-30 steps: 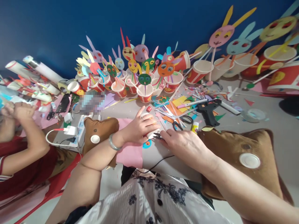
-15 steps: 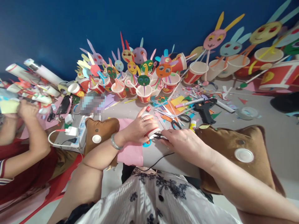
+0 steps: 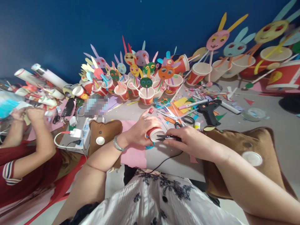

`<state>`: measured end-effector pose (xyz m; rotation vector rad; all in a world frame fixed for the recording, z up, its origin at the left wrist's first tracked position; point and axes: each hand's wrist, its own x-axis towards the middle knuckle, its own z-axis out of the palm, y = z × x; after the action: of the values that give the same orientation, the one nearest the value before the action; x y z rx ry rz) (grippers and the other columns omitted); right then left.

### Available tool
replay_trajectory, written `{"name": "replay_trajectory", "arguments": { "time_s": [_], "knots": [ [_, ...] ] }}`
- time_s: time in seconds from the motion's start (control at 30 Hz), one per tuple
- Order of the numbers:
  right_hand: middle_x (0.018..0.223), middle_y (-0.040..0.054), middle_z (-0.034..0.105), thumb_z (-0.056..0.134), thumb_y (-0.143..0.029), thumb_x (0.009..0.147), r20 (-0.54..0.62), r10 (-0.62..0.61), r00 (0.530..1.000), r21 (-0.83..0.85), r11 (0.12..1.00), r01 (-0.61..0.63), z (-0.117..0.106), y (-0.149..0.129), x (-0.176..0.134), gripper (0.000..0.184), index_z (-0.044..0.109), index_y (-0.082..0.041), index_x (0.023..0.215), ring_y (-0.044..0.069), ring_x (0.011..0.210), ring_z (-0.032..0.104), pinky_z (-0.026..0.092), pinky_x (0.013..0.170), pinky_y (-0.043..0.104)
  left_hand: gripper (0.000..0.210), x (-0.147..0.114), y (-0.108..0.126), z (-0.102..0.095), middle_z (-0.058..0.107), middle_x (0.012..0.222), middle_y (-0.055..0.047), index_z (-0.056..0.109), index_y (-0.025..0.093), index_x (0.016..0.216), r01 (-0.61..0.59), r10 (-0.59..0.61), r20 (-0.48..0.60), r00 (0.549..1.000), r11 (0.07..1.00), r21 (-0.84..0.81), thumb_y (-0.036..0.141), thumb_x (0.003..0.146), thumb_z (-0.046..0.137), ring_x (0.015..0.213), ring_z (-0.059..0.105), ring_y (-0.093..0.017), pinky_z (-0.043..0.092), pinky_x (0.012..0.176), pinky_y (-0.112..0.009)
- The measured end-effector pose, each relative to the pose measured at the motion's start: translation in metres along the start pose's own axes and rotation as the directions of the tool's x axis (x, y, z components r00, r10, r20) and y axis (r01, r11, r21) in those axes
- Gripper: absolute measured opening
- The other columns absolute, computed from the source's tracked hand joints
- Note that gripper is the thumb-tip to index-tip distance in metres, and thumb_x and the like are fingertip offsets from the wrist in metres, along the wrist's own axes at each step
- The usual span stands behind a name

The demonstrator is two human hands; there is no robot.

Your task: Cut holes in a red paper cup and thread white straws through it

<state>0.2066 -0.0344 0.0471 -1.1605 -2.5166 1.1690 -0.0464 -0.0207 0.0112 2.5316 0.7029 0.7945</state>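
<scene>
My left hand (image 3: 140, 128) is wrapped round a red and white paper cup (image 3: 157, 135), which lies tilted with one white round end towards me. In my right hand (image 3: 187, 139) is a pair of dark-bladed scissors (image 3: 165, 137). The blades point left and lie over the cup's round end; whether they touch it or go through it I cannot tell. A blue paper piece (image 3: 150, 145) shows partly under the cup. Beneath my left wrist lies a pink sheet (image 3: 133, 156).
Several paper cups with rabbit-faced figures (image 3: 146, 82) stand along the blue wall. Scissors with black handles (image 3: 187, 120), a black glue gun (image 3: 208, 112) and paper scraps lie beyond my hands. Brown cushions (image 3: 234, 143) flank me. At left, another person's hands (image 3: 35, 114) hold paper near a power strip (image 3: 85, 131).
The cup has turned so its white round end faces me more. The scissors now lie across that end, with the blades showing more. The other person's hands have moved closer together.
</scene>
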Motion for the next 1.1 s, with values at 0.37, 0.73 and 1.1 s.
{"name": "replay_trajectory", "arguments": {
  "time_s": [0.37,0.73,1.1],
  "knots": [
    [0.063,-0.0027,0.057,0.052,-0.060,0.094,-0.061,0.015,0.998,0.254,0.967,0.001,-0.010,-0.010,0.008,0.045,0.070,-0.020,0.081,0.012,0.058,0.048,0.038,0.053,0.024,0.060,-0.004,-0.007,0.005,0.068,0.120,-0.013,0.049,0.021,0.127,0.030,-0.011,-0.188,0.982,0.995,0.099,0.055,0.081,0.067,0.126,0.061,-0.031,0.015,0.126,-0.060],
    [0.060,-0.0010,0.062,0.052,-0.057,0.096,-0.336,-0.009,0.942,0.086,0.996,0.040,0.002,-0.011,0.005,0.043,0.072,-0.020,0.093,0.011,0.050,0.048,0.038,0.051,0.023,0.059,-0.003,-0.006,0.006,0.065,0.122,-0.014,0.046,0.020,0.131,0.060,0.013,-0.421,0.907,0.985,0.160,0.058,0.088,0.062,0.121,0.062,-0.028,0.029,0.121,-0.059],
    [0.058,-0.0024,0.058,0.050,-0.050,0.098,-0.468,-0.024,0.883,0.063,0.996,0.060,0.026,-0.013,0.013,0.032,0.060,-0.020,0.096,0.012,0.049,0.050,0.038,0.051,0.024,0.065,-0.009,-0.005,0.016,0.057,0.120,-0.014,0.040,0.020,0.132,0.172,-0.128,-0.482,0.867,0.984,0.048,0.062,0.088,0.064,0.117,0.061,-0.028,0.053,0.101,-0.047]
  ]
}}
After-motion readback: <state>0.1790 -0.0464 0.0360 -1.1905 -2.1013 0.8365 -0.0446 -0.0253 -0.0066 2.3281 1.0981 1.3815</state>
